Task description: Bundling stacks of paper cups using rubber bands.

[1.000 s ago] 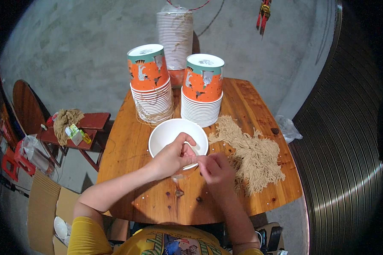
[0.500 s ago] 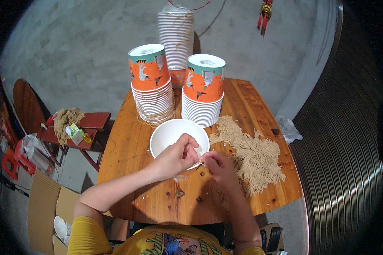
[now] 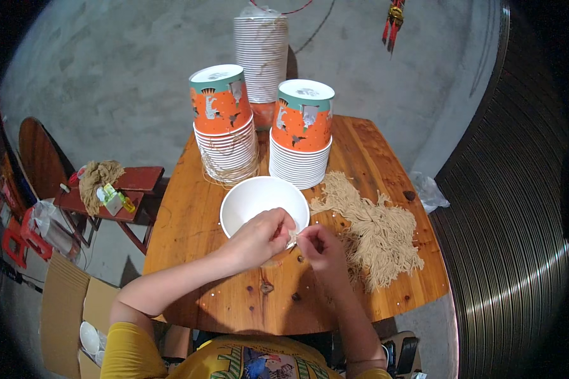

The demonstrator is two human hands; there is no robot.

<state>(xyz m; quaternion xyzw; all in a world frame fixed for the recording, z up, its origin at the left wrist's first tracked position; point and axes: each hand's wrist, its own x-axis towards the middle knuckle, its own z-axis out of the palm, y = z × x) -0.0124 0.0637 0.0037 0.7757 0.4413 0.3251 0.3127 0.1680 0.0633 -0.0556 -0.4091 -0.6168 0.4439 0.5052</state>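
Note:
A white paper tub (image 3: 250, 196) sits on the wooden table before me, its open mouth facing up. At its near rim, my left hand (image 3: 262, 237) is closed in a pinch, reaching over the edge. My right hand (image 3: 322, 249) pinches close beside it, just right of the rim. Between the fingertips shows a short bit of thin beige string (image 3: 292, 239); its ends are hidden by the fingers. Right of the tub lies a heap of beige yarn strands (image 3: 382, 237).
Two stacks of orange-and-green paper tubs, a left stack (image 3: 218, 104) draped with loose string and a right stack (image 3: 301, 126), stand upside down behind. A taller wrapped stack (image 3: 261, 60) rises farther back. A red bench (image 3: 136, 180) and a cardboard box (image 3: 63, 297) are at left.
My left hand has turned over more and closed tighter at the rim. The right hand stays close by, its fingers curling. The tub has shifted slightly left.

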